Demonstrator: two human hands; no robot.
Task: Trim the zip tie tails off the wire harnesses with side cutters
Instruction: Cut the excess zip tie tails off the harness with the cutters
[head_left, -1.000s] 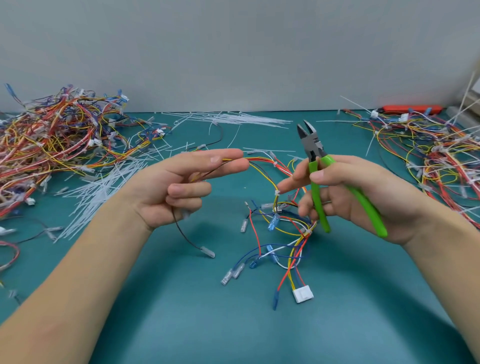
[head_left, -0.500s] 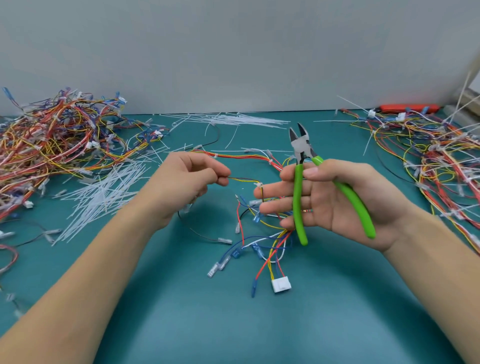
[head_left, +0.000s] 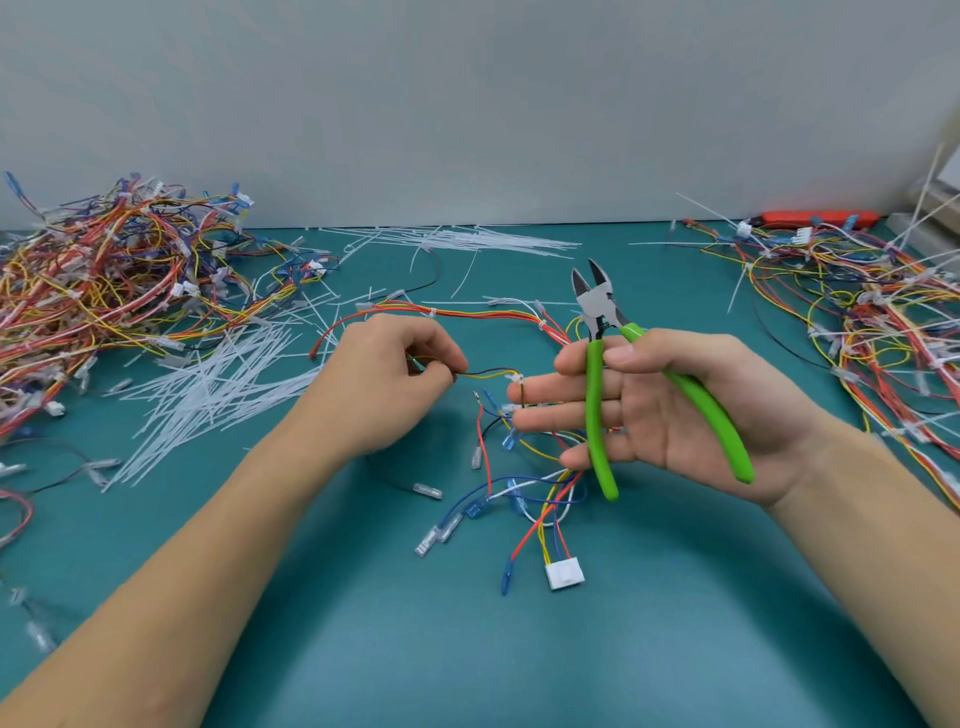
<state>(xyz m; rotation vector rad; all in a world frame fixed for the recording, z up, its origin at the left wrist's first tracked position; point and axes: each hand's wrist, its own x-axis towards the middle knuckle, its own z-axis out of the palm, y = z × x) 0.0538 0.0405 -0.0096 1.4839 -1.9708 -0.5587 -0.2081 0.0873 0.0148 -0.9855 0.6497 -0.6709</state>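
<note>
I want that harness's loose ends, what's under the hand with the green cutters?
Under the right hand: harness wires and a white connector on the mat. Wires behind the palm are hidden.

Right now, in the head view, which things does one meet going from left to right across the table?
Tangled harness pile → loose cut zip tie tails → left hand pinching wires → white connector → right hand holding green side cutters → second harness pile.

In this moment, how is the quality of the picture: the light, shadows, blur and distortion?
Head view: the light is soft and even, with no glare; faint shadows lie on the green mat beneath both forearms. The side cutters and the held harness are sharp. Wide-angle distortion bends the mat's far edge, and the wire pile at the left border is slightly smeared.
</note>
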